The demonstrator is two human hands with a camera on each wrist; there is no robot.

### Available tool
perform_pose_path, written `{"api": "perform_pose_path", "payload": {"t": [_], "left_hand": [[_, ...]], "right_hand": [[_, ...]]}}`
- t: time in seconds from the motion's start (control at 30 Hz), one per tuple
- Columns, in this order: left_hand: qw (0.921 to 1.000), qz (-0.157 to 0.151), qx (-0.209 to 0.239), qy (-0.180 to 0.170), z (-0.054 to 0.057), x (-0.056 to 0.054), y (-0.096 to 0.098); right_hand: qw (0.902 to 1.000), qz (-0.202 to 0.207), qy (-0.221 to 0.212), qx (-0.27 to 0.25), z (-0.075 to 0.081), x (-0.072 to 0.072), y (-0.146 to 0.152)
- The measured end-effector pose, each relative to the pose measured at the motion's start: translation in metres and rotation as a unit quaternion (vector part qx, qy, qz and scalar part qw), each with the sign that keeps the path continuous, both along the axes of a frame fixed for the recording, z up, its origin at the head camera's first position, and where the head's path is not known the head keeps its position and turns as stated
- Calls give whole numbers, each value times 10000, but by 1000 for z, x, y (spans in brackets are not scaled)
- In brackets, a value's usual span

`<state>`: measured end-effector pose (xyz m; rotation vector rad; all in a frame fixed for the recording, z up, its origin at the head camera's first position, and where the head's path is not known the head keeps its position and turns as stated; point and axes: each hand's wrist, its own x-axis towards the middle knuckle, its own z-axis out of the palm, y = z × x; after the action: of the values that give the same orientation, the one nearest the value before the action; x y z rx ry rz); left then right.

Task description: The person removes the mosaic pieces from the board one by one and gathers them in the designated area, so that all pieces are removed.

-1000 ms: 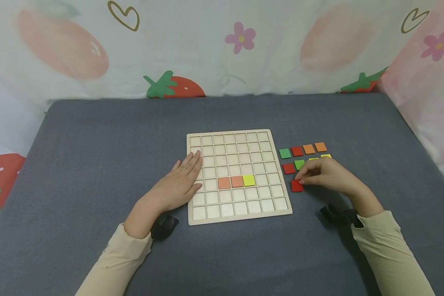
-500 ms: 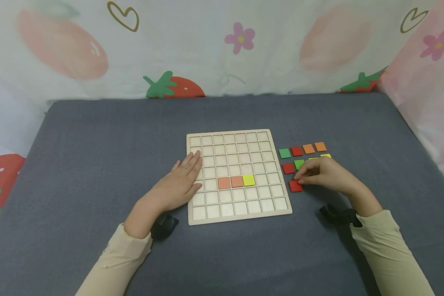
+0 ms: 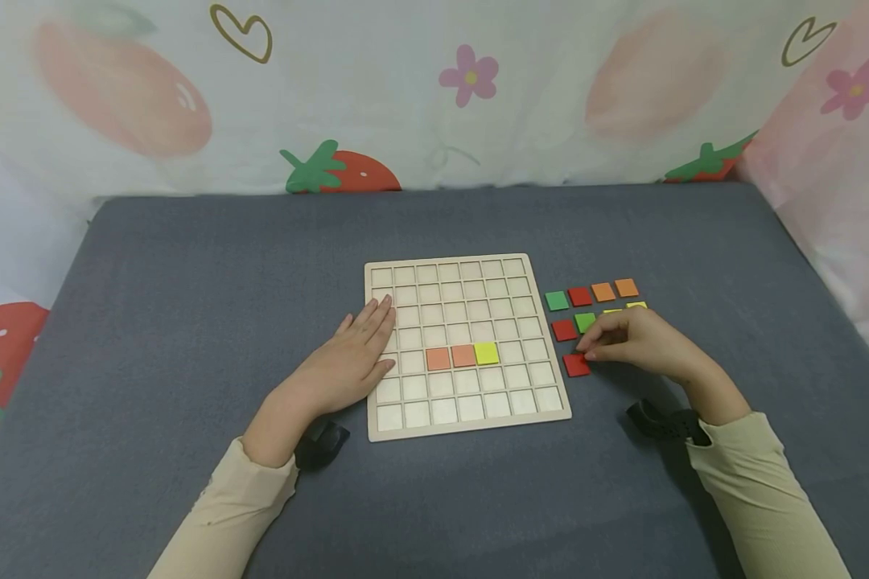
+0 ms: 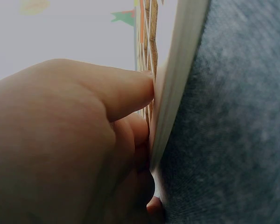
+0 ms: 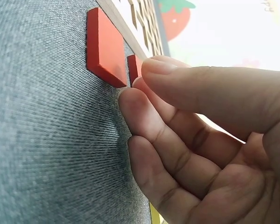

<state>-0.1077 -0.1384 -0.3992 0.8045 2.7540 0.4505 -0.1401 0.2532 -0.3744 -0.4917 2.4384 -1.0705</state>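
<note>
My left hand [image 3: 348, 354] lies flat across the left side of a pale wooden grid board [image 3: 471, 425], its fingers and thumb over the rim. In the left wrist view, the thumb [image 4: 130, 91] presses on the board's face near its edge. Right of the board, my right hand [image 3: 640, 346] bends over the table with fingertips close to a red square tile [image 3: 575, 366]. The right wrist view has that red tile [image 5: 107, 46] flat on the cloth just beyond the loosely bent fingers, and nothing is pinched.
Two salmon tiles [image 3: 438, 359] and a yellow tile [image 3: 487, 353] sit in one row of cells. Green [image 3: 557, 301], red [image 3: 580, 297] and orange tiles [image 3: 626, 288] lie in rows right of the board. My right hand partly hides yellow tiles [image 3: 636, 305]. A printed curtain [image 3: 536, 121] hangs behind the table.
The nearest red tile has slid slightly left toward the board, and more of it shows beyond the right fingertips. My left hand and the board have stayed put.
</note>
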Motion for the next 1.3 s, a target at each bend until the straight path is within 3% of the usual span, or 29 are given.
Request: {"api": "perform_pose_path", "payload": {"t": [0.6,1.3], "left_hand": [[10000,-14,18,31,1,1,0],[10000,16,15,-10,1,1,0]], "right_hand": [[9996,193,-119,-174,4,-2,-11],[9968,528,-284,-536,10,-10,-53]]}}
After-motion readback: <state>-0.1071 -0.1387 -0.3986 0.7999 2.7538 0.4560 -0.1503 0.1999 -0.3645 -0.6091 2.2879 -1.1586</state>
